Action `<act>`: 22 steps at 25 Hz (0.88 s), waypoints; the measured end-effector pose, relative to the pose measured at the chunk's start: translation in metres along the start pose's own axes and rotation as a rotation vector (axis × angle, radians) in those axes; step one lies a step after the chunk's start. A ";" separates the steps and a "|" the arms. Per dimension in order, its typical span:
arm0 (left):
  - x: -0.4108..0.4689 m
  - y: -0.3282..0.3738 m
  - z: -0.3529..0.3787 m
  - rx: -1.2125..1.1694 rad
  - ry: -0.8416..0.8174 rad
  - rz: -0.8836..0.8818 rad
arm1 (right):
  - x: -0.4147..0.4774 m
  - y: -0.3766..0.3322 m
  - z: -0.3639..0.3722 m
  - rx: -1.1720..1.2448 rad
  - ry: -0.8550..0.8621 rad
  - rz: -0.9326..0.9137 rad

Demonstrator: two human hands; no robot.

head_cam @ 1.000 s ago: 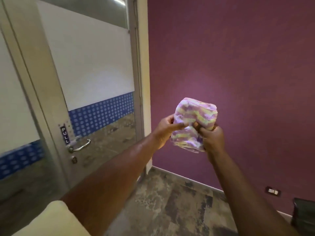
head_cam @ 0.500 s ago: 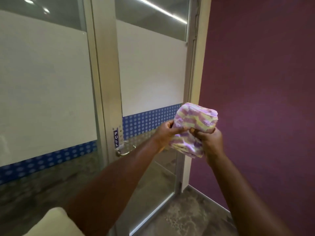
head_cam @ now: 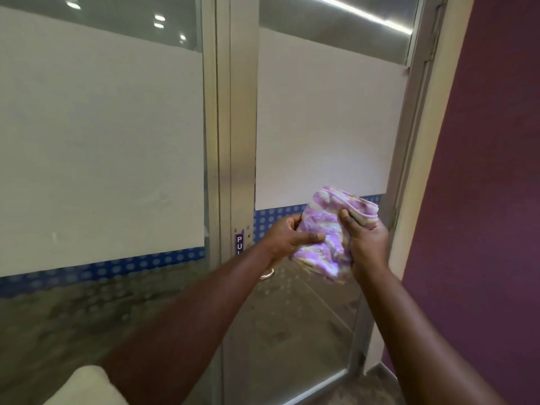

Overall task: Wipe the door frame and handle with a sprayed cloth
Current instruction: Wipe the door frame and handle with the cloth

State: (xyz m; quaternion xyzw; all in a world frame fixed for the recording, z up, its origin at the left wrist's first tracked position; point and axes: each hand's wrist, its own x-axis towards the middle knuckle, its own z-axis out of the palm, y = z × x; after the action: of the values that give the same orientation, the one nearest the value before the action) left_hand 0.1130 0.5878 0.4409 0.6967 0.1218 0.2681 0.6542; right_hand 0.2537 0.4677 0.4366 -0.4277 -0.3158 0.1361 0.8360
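The glass door (head_cam: 321, 127) now fills my view where purple wall (head_cam: 482, 171) did a second ago; I've turned to it, left hand (head_cam: 287, 236) and right hand (head_cam: 366, 239) both gripping the bunched cloth (head_cam: 324, 238) just short of the metal frame (head_cam: 242, 141), handle (head_cam: 267, 275) below, ready to wipe

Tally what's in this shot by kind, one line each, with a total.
Hands: 2, the left hand and the right hand, both gripping the cloth.
Cloths: 1, the purple and cream cloth.
Door handles: 1, the door handle, mostly hidden behind the left forearm.
Door signs: 1, the PULL sign, partly covered.
Total: 5
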 end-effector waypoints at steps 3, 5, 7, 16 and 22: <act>0.031 -0.009 -0.005 0.059 0.080 -0.011 | 0.049 0.020 0.001 0.026 -0.045 -0.007; 0.049 -0.016 -0.010 0.113 0.168 -0.022 | 0.075 0.034 -0.002 0.054 -0.154 0.051; 0.062 -0.026 -0.019 0.157 0.247 -0.014 | 0.091 0.050 -0.004 0.056 -0.322 0.163; 0.064 -0.064 -0.117 1.071 0.480 0.009 | 0.108 0.174 0.004 -0.127 -0.046 0.475; 0.095 -0.063 -0.191 1.666 0.442 0.301 | 0.092 0.239 0.015 -0.185 0.082 0.527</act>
State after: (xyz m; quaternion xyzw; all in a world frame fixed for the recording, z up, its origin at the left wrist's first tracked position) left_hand 0.1014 0.8063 0.4002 0.8888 0.3088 0.3042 -0.1489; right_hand 0.3243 0.6654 0.2891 -0.5747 -0.1709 0.3020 0.7412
